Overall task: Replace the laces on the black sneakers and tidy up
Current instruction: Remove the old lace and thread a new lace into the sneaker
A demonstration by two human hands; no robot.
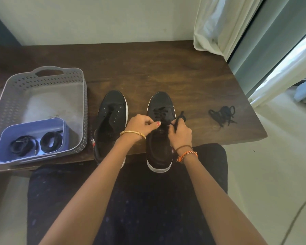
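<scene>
Two black sneakers with white soles stand side by side on the dark wooden table, toes pointing away from me. The left sneaker (112,119) has bare eyelets and no lace. The right sneaker (160,105) carries a black lace across its eyelets. My left hand (142,126) pinches the lace near the sneaker's tongue. My right hand (181,133) grips the lace end (181,117), which loops up beside the shoe. A loose black lace (223,114) lies tangled on the table to the right.
A grey perforated basket (42,80) stands at the table's left. Inside it a blue tub (32,126) holds two coiled black laces (37,144). A white curtain (217,25) hangs at the back right. The table edge (245,138) runs close in front of my lap.
</scene>
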